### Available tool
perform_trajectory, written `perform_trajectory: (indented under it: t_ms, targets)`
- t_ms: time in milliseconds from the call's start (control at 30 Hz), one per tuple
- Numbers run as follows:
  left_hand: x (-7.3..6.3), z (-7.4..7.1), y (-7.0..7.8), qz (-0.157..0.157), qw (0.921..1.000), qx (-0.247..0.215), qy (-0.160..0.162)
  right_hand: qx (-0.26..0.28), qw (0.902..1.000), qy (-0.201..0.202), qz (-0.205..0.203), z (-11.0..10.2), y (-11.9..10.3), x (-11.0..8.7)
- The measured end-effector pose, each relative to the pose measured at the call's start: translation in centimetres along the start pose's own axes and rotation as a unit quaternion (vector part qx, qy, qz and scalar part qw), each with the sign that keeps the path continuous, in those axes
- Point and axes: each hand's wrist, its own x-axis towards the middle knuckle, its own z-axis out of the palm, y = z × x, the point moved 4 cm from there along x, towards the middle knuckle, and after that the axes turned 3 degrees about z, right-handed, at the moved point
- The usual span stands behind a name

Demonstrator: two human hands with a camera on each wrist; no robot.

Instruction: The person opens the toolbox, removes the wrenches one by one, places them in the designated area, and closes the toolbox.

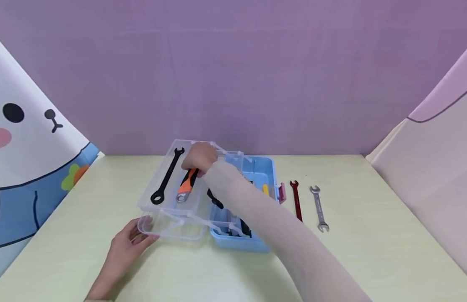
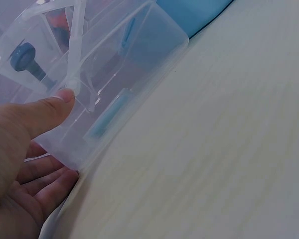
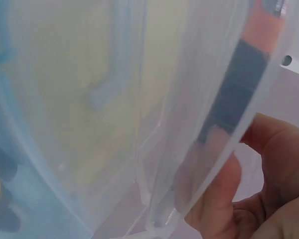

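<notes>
In the lower left of the head view, the left hand (image 1: 129, 244) held the near corner of the lower clear tray (image 1: 178, 233), thumb on the side wall by a white hinge arm (image 2: 75, 55), fingers tucked at the corner's other side. The right hand (image 1: 201, 157), near the middle of the frame, pinched the upper end of an orange tool (image 1: 187, 186) with a black section and a silver tip. That tool lay aslant in the upper clear tray (image 1: 170, 203), to the right of a black wrench (image 1: 166, 178); whether it touched the tray floor along its length, I could not tell.

Both trays leaned out leftward from a blue box (image 1: 242, 244) at the centre — a yellow item (image 1: 265, 190) and some dark pieces showed inside, partly covered by a pale sleeve (image 1: 278, 226). On the box's right side was a pink latch (image 1: 281, 193). Right of centre, a red wrench (image 1: 296, 200) and a silver wrench (image 1: 319, 208) lay near each other on the pale table (image 1: 369, 201). Purple cloth (image 1: 233, 75) filled the top — a cartoon animal print (image 1: 33, 155) hung at left.
</notes>
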Motion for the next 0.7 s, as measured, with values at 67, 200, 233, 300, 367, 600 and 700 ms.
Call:
perform_trajectory:
  t_ms: [67,200,233,300,367,600,700]
  targets:
    - [0.16,-0.05,0.08,0.005,1.0000,0.001,0.001,0.023,0.9997,-0.009,-0.003,-0.24,0.20,0.15]
    - [0.34,-0.17,0.17,0.007,1.0000,0.002,0.003,0.064,0.9975,-0.032,0.001,-0.63,0.54,0.46]
    - [0.34,-0.15,0.17,0.006,1.0000,0.002,0.002,0.070,0.9968,-0.037,0.006,-0.68,0.59,0.52]
    - [0.39,-0.11,0.18,0.002,1.0000,0.002,0.001,0.082,0.9954,-0.046,0.019,-0.74,0.69,0.61]
    - [0.47,-0.03,0.20,0.001,1.0000,0.003,-0.001,0.087,0.9947,-0.050,0.024,-0.77,0.73,0.73]
    - [0.83,-0.07,0.16,-0.001,1.0000,0.006,-0.002,0.103,0.9932,-0.053,0.012,-0.62,0.81,0.90]
    - [0.90,-0.20,0.09,0.000,1.0000,0.004,-0.003,0.114,0.9919,-0.056,0.006,-0.72,0.97,0.92]
